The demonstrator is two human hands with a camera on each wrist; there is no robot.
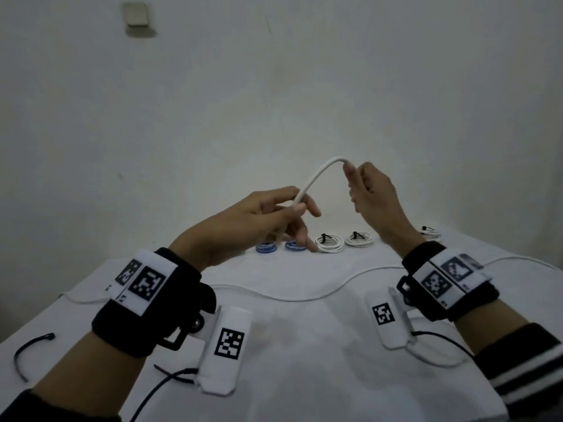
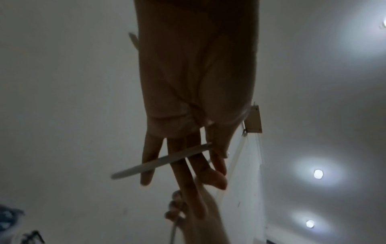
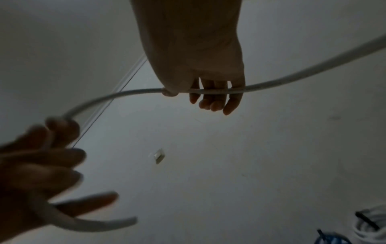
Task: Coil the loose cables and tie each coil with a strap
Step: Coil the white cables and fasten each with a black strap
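Bare pale wall (image 1: 274,86) fills the far half of the head view; a small switch plate (image 1: 137,16) sits high on the left. Two round ceiling lights (image 2: 318,173) show in the left wrist view.

Table (image 1: 304,360) under a white cloth takes the near half.

White cable (image 1: 316,175), loose: one long run snakes across the cloth from left to right, and a raised stretch arches in the air between both hands, above the middle of the table.

Left hand (image 1: 259,219): thumb and forefinger pinch the cable near its end; a short tail sticks out past the fingers (image 2: 183,165), the rest of which lie fairly straight.
Right hand (image 1: 373,193): fingers curled round the cable, thumb on top, held higher than the left.

Far edge, in a row: two blue coils (image 1: 292,246) on the left, partly behind the left hand; two white coils (image 1: 329,242) with black ties to their right; another white coil (image 1: 430,232) past the right wrist.

Black strap (image 1: 29,351), curved, near left. Second black strap (image 1: 173,374) near centre, partly under the left wrist camera.
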